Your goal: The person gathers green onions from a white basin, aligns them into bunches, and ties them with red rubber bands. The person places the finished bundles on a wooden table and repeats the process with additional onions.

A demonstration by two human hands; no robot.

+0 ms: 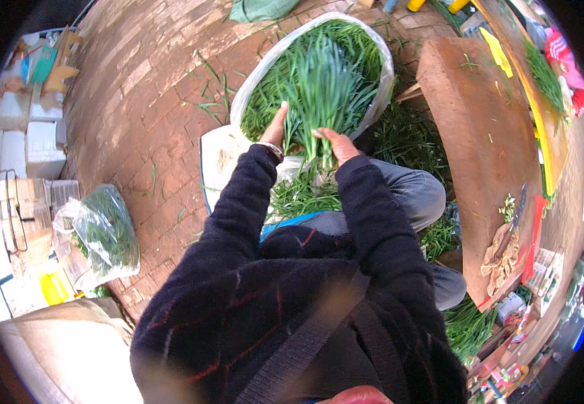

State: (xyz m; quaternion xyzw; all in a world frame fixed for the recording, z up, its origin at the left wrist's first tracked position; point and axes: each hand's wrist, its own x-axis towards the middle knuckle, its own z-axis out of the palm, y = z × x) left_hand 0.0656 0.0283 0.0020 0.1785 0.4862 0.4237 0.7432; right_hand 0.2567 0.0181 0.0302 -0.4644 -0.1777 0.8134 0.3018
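Before me a clear plastic bag (387, 83) stands wide, packed with long green leaf blades that look like garlic chives. A loose bunch of these greens (317, 86) fans out over the bag, its pale stem ends towards me. My right hand (340, 145) grips the bunch near the stems, thumb across the top. At its left side is my left hand (275, 129), thumb raised along the leaves and fingers hidden beneath the greens. More cut greens (304, 194) lie between the bag and my lap, on or beside a white sheet (221, 161).
To my right runs a brown board (478, 116) holding a knife (506, 237) and a crumpled brown cloth (496, 260). Another bag of greens (105, 232) stands left on the brick floor (166, 126), near white foam boxes (44, 146). A person in pink (564, 65) is at far right.
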